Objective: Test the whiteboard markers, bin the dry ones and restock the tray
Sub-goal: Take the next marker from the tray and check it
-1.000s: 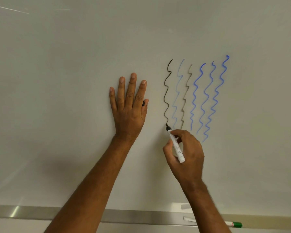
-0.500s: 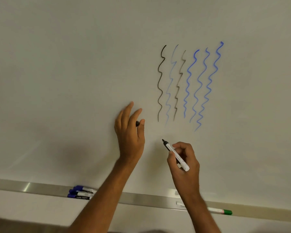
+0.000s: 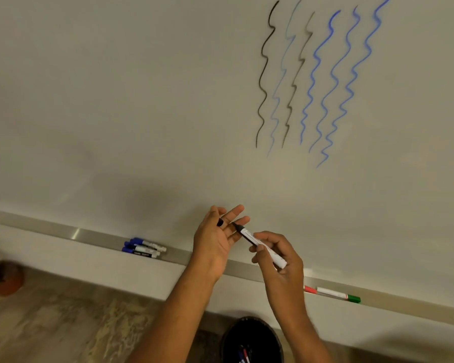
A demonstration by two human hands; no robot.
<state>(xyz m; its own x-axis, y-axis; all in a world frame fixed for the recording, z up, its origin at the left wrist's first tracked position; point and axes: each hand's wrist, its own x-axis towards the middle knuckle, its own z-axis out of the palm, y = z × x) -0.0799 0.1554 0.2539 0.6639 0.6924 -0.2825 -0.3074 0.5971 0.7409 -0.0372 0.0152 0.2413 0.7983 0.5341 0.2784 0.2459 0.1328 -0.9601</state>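
Note:
My right hand (image 3: 275, 254) grips an uncapped black whiteboard marker (image 3: 260, 244), its tip pointing up-left at my left hand (image 3: 219, 237). The left hand is partly spread and pinches the small black cap (image 3: 220, 222) between its fingers, close to the marker tip. Both hands hover just above the metal tray (image 3: 89, 235) under the whiteboard (image 3: 142, 100). Three blue-capped markers (image 3: 143, 248) lie on the tray's left part. A red and a green-capped marker (image 3: 332, 293) lie on its right part. Several wavy test lines (image 3: 317, 79), black, grey and blue, mark the board.
A black bin (image 3: 252, 339) stands on the floor below my hands, with a few markers inside. A reddish pot (image 3: 7, 280) sits on the floor at the far left. The floor is patterned brown.
Both hands came off the board and dropped to just above the tray, moving together. The view tilted down, so the bin and floor now show.

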